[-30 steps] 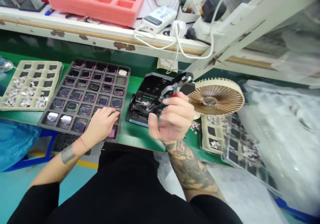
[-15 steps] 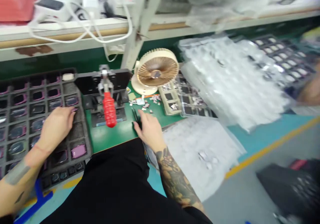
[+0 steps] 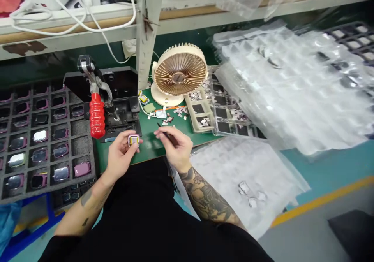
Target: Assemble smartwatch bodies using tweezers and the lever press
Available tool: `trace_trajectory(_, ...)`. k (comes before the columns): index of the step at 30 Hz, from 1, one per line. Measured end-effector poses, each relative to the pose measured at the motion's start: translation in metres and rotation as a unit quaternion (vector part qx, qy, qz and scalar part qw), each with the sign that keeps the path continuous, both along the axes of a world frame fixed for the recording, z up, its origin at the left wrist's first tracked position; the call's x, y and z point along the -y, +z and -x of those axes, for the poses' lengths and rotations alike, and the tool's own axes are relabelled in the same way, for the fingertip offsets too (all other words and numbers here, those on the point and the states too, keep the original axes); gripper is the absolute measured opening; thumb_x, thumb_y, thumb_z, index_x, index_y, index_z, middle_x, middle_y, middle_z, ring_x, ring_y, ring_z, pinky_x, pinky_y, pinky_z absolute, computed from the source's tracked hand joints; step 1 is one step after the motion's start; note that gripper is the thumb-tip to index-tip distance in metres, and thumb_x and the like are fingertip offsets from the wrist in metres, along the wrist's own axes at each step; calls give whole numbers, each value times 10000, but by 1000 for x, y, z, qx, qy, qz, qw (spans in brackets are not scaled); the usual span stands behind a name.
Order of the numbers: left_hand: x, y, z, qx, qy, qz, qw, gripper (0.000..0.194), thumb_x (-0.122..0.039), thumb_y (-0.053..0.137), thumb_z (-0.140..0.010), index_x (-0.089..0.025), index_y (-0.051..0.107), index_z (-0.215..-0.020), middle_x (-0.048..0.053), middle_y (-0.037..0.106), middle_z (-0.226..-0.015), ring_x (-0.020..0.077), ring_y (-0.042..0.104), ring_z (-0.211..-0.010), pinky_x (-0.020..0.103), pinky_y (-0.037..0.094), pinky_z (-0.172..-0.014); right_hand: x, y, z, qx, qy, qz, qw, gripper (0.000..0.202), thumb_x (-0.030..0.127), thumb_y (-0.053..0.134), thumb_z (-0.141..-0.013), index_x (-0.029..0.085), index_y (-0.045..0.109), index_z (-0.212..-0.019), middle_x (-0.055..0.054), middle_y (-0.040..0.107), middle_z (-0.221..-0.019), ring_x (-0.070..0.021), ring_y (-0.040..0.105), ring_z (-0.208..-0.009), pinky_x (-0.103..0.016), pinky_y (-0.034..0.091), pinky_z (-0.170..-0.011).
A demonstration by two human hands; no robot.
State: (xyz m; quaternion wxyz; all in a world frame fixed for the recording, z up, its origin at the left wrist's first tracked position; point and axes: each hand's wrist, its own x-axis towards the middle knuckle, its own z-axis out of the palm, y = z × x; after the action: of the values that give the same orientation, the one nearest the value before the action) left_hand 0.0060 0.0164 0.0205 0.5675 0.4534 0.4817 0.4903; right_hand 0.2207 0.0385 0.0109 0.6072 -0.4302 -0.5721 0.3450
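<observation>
Between the fingers and thumb of my left hand (image 3: 121,155) is a small watch-like case (image 3: 133,140), its white and yellow inside facing up, just in front of the black clamp fixture's base. My right hand (image 3: 176,147) is closed on dark tweezers (image 3: 167,134), whose tip points up and left over the green mat (image 3: 150,147). The two hands are apart. A red-handled toggle clamp (image 3: 97,116) stands behind my left hand. Small pieces (image 3: 169,118) lie scattered on the mat beyond the tweezers.
On the left is a grey foam tray (image 3: 80,147) of watch-like cases. A cream fan (image 3: 179,77) stands at the back, beside a small parts tray (image 3: 200,116). Bubble-like plastic sheets (image 3: 280,90) cover trays at right; another plastic sheet (image 3: 228,168) lies nearer. A shelf (image 3: 117,32) runs above.
My left hand has moved right from the foam tray to in front of the fixture and now holds the case. The tweezers in my right hand have changed angle. The view has shifted.
</observation>
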Motion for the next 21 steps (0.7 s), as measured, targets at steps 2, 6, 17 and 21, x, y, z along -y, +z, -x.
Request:
trace_trajectory(2,-9,-12,-5,7,5,3,1000,520,-472,880,-1016,-177,689,-1399,130,876,-1101,140,758,-721,233,557,-610,0,8,5,-13,-51,-24,998,156,321,796,-1066,285,874,-1197,-61,820,-996,-225,816,-877,-413,716,-804)
trace_trajectory(6,-5,-25,-7,34,19,16,999,536,-457,868,-1027,-164,681,-1436,129,867,-1088,184,822,-764,255,615,-628,10,11,15,-41,-59,5,997,125,365,792,-1059,253,812,-1110,-91,771,-1065,-257,827,-939,-457,771,-762)
trace_trajectory(17,5,-28,-5,41,22,25,999,468,-317,835,-1053,-165,723,-1481,87,838,-1070,193,848,-809,263,678,-672,23,-34,45,2,-25,28,999,96,257,725,-1105,252,706,-1199,-89,855,-1131,-262,878,-1047,-468,784,-896)
trace_trajectory(21,7,-31,-2,37,19,24,999,471,-328,849,-1047,-178,750,-1482,94,855,-1053,204,839,-803,284,684,-691,20,-37,48,-12,-30,35,999,98,266,734,-1101,256,712,-1196,-80,855,-1125,-255,874,-1036,-456,773,-895)
